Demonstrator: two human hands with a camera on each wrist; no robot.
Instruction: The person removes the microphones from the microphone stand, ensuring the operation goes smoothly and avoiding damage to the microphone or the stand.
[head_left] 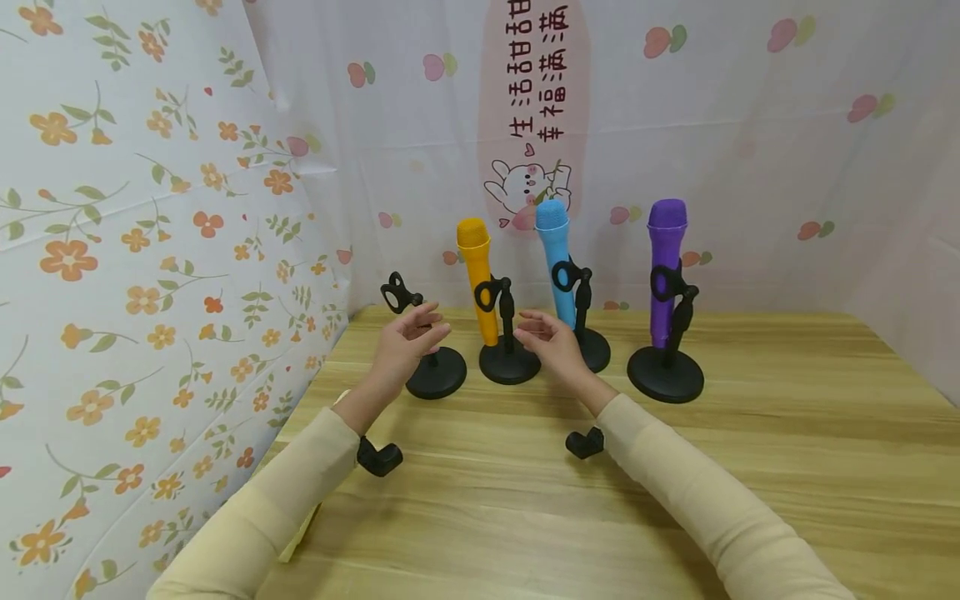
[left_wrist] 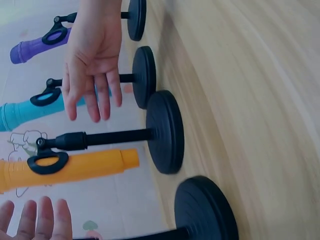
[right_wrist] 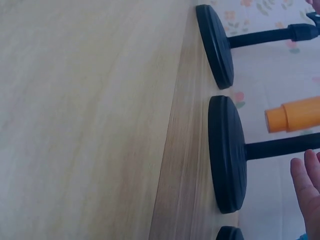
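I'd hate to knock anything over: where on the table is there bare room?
The table is bare right of the purple microphone and midway between the sleeves. Leftward, the back is crowded: orange microphone, blue microphone, black stands, left hand and right hand.

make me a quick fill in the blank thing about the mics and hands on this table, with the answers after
1. In the head view, the light blue tapered microphone stands between the yellow-orange tapered microphone and the ____ one.
2. Of the black round-based stands in the head view, exactly ____ hold a microphone.
3. The bare left hand and the bare right hand are holding ____.

Missing words: purple; three; nothing.
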